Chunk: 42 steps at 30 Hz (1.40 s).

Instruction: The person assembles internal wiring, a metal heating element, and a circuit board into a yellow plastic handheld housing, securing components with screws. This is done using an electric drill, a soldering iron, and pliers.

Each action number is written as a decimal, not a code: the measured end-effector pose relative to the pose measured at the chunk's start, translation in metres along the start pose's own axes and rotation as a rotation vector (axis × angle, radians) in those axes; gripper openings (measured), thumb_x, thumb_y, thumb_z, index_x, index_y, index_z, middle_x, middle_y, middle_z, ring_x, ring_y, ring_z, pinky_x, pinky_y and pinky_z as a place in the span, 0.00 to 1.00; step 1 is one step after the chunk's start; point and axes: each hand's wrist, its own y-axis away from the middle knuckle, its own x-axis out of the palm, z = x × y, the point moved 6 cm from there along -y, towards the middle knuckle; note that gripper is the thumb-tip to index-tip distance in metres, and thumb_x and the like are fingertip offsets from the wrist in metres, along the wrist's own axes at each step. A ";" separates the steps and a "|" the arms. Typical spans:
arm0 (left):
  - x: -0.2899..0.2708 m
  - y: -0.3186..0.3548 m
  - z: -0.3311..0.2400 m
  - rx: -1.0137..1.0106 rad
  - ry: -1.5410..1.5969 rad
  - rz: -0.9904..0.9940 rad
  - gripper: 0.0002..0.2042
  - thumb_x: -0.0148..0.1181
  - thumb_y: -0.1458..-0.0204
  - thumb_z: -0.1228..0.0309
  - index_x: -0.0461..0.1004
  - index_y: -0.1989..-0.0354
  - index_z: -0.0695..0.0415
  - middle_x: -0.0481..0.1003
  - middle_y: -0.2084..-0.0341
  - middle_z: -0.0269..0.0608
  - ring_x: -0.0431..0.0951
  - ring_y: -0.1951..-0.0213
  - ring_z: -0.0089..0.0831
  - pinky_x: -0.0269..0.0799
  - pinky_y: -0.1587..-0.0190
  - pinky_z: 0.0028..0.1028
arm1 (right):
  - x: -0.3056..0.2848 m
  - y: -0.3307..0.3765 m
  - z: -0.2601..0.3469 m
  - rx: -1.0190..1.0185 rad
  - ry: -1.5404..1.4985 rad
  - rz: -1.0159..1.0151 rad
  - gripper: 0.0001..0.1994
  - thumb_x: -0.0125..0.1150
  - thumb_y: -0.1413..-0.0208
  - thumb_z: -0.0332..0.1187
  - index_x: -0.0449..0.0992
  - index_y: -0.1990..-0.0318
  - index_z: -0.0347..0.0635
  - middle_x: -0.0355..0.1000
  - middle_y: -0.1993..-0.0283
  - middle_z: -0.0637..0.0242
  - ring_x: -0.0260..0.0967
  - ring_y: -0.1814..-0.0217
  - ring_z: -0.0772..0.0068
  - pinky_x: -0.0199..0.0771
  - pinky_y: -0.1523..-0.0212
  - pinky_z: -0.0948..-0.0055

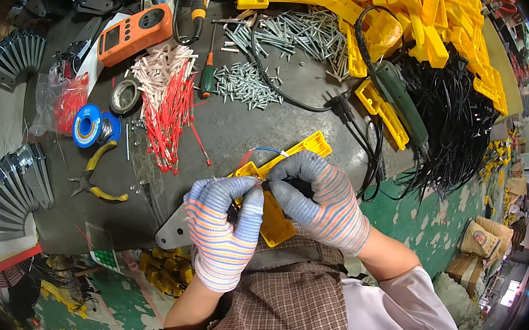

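My left hand (223,225), in a striped knit glove, is closed in a pinch near the table's front edge. My right hand (322,201), gloved alike, pinches close beside it, the fingertips of both nearly meeting. What they grip is too small and covered to name. Under and behind the hands lies an open yellow plastic housing (279,222), partly hidden by them. A blue wire (269,149) and a short red wire (246,158) show at its upper part. Beside my left hand rests a grey metal plate with holes (173,229).
Left of the hands are yellow-handled pliers (106,194), a blue solder spool (88,125) and red-and-white leads (165,121). Farther back lie screws (247,85), a screwdriver (207,74) and an orange meter (134,34). A green corded tool (402,102), black cables (449,121) and yellow housings (424,20) fill the right.
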 end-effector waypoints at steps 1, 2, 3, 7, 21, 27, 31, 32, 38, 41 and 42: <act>0.000 0.000 0.002 -0.054 0.014 -0.006 0.06 0.64 0.53 0.70 0.77 0.68 0.54 0.76 0.71 0.38 0.74 0.66 0.39 0.66 0.60 0.36 | 0.001 0.000 -0.003 0.056 -0.030 0.033 0.09 0.58 0.45 0.31 0.75 0.59 0.36 0.73 0.66 0.61 0.73 0.63 0.70 0.72 0.60 0.72; 0.000 0.000 0.003 -0.054 0.016 -0.006 0.06 0.64 0.53 0.70 0.77 0.68 0.54 0.76 0.71 0.38 0.74 0.66 0.39 0.66 0.60 0.36 | 0.002 0.000 -0.004 0.057 -0.028 0.033 0.09 0.58 0.45 0.31 0.75 0.59 0.36 0.73 0.66 0.61 0.73 0.63 0.70 0.72 0.60 0.72; 0.000 0.000 0.003 -0.053 0.026 -0.005 0.06 0.64 0.53 0.71 0.77 0.67 0.54 0.76 0.71 0.38 0.74 0.66 0.39 0.66 0.60 0.36 | 0.004 0.000 -0.004 0.010 -0.059 0.031 0.09 0.58 0.45 0.32 0.75 0.59 0.36 0.73 0.66 0.62 0.72 0.63 0.72 0.71 0.59 0.72; 0.001 0.000 0.003 -0.045 0.041 -0.001 0.06 0.64 0.53 0.72 0.77 0.66 0.54 0.77 0.71 0.38 0.74 0.66 0.38 0.67 0.60 0.36 | 0.005 0.000 -0.005 0.019 -0.107 0.062 0.09 0.58 0.44 0.32 0.75 0.60 0.36 0.72 0.66 0.63 0.70 0.62 0.75 0.70 0.58 0.72; 0.001 0.005 -0.007 0.238 -0.324 -0.064 0.08 0.61 0.51 0.65 0.78 0.62 0.47 0.75 0.67 0.32 0.72 0.63 0.37 0.62 0.56 0.41 | 0.003 -0.001 0.004 -0.107 0.016 0.062 0.09 0.60 0.46 0.33 0.75 0.62 0.37 0.74 0.67 0.62 0.73 0.65 0.72 0.72 0.62 0.72; 0.000 -0.001 -0.008 0.285 -0.272 0.004 0.09 0.62 0.51 0.66 0.77 0.61 0.49 0.75 0.68 0.32 0.72 0.64 0.36 0.62 0.57 0.39 | 0.000 0.000 0.006 -0.244 0.088 0.005 0.08 0.61 0.49 0.31 0.76 0.63 0.37 0.75 0.69 0.60 0.75 0.67 0.65 0.73 0.64 0.70; 0.000 -0.004 -0.006 0.161 -0.177 0.049 0.09 0.63 0.52 0.66 0.77 0.61 0.50 0.75 0.71 0.32 0.73 0.65 0.34 0.63 0.59 0.38 | -0.001 0.003 0.007 -0.266 0.171 0.002 0.09 0.61 0.50 0.31 0.77 0.62 0.37 0.75 0.67 0.57 0.75 0.66 0.57 0.74 0.63 0.67; -0.001 -0.006 -0.008 0.161 -0.178 0.048 0.09 0.63 0.52 0.66 0.77 0.61 0.50 0.75 0.71 0.32 0.73 0.65 0.34 0.63 0.59 0.38 | -0.001 0.002 0.005 -0.266 0.170 0.002 0.09 0.61 0.50 0.31 0.77 0.62 0.37 0.75 0.67 0.57 0.75 0.66 0.57 0.74 0.63 0.67; -0.005 -0.010 -0.020 0.390 -0.283 0.087 0.08 0.64 0.54 0.68 0.76 0.65 0.51 0.75 0.71 0.33 0.72 0.66 0.35 0.63 0.60 0.37 | -0.002 0.003 0.008 -0.479 0.321 -0.004 0.10 0.61 0.50 0.33 0.77 0.62 0.39 0.75 0.67 0.57 0.75 0.66 0.53 0.75 0.65 0.64; -0.003 -0.013 -0.014 0.241 -0.208 0.146 0.07 0.64 0.55 0.69 0.75 0.67 0.52 0.75 0.72 0.35 0.72 0.67 0.37 0.63 0.60 0.37 | -0.001 0.002 0.007 -0.449 0.256 -0.020 0.11 0.62 0.50 0.32 0.76 0.59 0.39 0.75 0.68 0.58 0.75 0.67 0.54 0.75 0.65 0.62; -0.003 -0.014 -0.012 0.194 -0.159 0.142 0.07 0.64 0.55 0.70 0.75 0.68 0.53 0.74 0.73 0.36 0.72 0.68 0.38 0.63 0.60 0.38 | 0.000 0.003 0.006 -0.476 0.284 -0.035 0.12 0.62 0.50 0.32 0.76 0.58 0.39 0.74 0.68 0.58 0.75 0.67 0.54 0.75 0.65 0.62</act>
